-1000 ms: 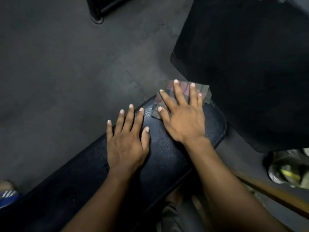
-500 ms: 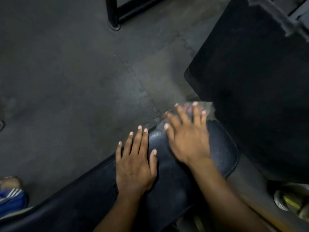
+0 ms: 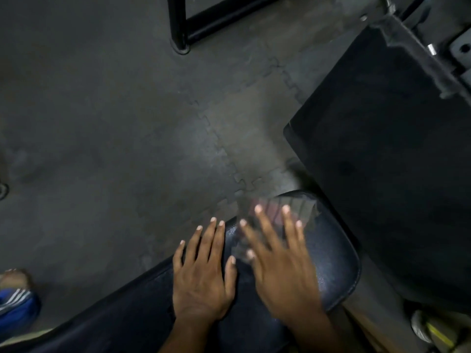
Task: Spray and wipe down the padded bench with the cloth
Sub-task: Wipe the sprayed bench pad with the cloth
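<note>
A black padded bench (image 3: 336, 261) runs from the lower left to a rounded end at the right of centre. My right hand (image 3: 280, 261) lies flat, fingers spread and blurred by motion, pressing a dark checked cloth (image 3: 303, 207) onto the pad near that rounded end. Most of the cloth is hidden under the fingers. My left hand (image 3: 204, 271) rests flat on the bench just left of the right hand, fingers apart, holding nothing. No spray bottle is in view.
A second, tilted black pad (image 3: 382, 149) on a metal frame stands close on the right. The floor is dark grey interlocking mat (image 3: 127, 123). A black tube frame (image 3: 178, 24) stands at the top. A blue striped shoe (image 3: 17, 304) is at the lower left.
My right hand has slid the cloth back across the bench end toward me and is now blurred. The left hand stays put on the pad. The camera has tilted, showing more floor.
</note>
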